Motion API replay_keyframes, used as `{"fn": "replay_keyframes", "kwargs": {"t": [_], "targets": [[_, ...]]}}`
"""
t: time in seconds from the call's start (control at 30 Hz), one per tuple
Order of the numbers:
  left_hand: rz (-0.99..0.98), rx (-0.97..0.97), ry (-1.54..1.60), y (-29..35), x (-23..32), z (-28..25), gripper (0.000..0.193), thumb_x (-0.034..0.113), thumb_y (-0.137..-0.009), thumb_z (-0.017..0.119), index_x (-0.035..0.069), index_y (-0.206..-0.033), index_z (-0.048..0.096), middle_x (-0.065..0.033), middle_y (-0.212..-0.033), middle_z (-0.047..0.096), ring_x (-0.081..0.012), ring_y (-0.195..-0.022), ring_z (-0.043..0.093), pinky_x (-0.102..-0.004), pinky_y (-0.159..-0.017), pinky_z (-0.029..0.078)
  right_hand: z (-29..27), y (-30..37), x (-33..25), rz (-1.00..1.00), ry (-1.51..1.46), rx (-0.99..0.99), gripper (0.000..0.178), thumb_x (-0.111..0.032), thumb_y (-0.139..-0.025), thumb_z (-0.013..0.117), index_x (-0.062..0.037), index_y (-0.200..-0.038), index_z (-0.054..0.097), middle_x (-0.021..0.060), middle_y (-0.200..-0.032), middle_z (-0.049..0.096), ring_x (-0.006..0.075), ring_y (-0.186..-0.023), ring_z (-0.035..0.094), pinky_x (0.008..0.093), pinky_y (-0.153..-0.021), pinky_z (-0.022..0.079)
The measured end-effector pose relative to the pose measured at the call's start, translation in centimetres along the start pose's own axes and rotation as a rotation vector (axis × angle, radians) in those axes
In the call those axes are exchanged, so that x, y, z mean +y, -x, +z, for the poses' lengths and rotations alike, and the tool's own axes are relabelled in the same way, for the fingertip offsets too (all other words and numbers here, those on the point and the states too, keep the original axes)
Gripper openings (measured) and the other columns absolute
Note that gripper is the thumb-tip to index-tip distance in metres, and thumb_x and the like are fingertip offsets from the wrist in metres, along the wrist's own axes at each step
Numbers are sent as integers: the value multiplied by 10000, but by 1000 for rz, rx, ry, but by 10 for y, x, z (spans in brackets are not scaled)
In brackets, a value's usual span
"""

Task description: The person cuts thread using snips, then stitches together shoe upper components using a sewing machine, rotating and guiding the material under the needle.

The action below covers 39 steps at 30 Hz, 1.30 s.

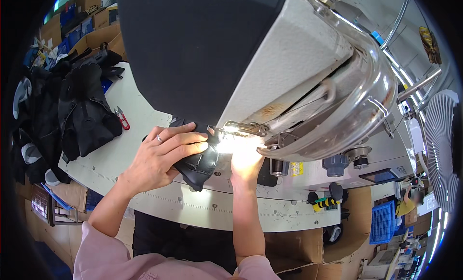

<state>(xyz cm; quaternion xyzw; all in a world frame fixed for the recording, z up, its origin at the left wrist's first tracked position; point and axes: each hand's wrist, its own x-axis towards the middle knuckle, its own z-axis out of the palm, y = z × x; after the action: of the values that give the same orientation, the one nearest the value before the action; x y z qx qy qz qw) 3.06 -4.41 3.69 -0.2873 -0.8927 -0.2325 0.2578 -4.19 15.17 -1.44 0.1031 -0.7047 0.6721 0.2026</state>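
My left hand point(166, 152), with a ring on one finger, lies across a black, leather-like sewn piece point(202, 166) with visible stitching. Its fingers curve over the piece and its thumb is mostly hidden. Just right of the piece, under the sewing machine point(284, 53), my right hand point(245, 161) sits beside the needle area. Glare from the machine's lamp washes out its fingers, so I cannot tell what they touch. A metal guide part point(241, 129) of the machine is right above both hands.
Red-handled thread snips point(123, 119) lie on the white table point(144, 104). Black sewn goods point(87, 106) are heaped at the left. A yellow-and-black tool point(325, 203) rests near the right front edge. A cardboard box point(354, 222) and a blue crate point(382, 222) stand beyond.
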Motion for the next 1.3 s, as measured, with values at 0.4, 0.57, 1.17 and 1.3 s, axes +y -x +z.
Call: {"fn": "replay_keyframes", "kwargs": {"t": [0.4,0.57,1.17,1.3], "targets": [[-116,106,-46,5,37,10,677,5,-519,685,112,-1184,628,-19,-1243,605,-212,-992,586,-337,-792,436,-23,-10,36,-25,250,-87,119,-59,-918,570,1,-1017,599,38,-936,615,128,-835,564,288,-734,477],[-218,193,-139,15,70,31,699,37,-511,678,34,-1208,621,-84,-1174,609,-220,-833,545,-314,-770,491,-30,6,6,313,-12,-157,161,-91,-912,583,16,-1026,622,46,-961,616,136,-870,572,288,-795,470],[-235,207,-235,10,86,40,559,40,-557,679,-22,-1112,639,-110,-1183,592,-224,-917,566,-323,-778,472,-34,-1,6,300,31,-337,261,-57,-859,672,14,-1104,614,57,-1045,616,140,-925,575,286,-848,476],[-222,206,-211,7,78,36,569,34,-538,713,-12,-1100,642,-105,-1170,589,-228,-960,558,-331,-788,472,-28,1,-4,391,-124,-257,260,-53,-858,684,9,-1101,619,57,-1041,622,139,-915,584,285,-823,489]]}}
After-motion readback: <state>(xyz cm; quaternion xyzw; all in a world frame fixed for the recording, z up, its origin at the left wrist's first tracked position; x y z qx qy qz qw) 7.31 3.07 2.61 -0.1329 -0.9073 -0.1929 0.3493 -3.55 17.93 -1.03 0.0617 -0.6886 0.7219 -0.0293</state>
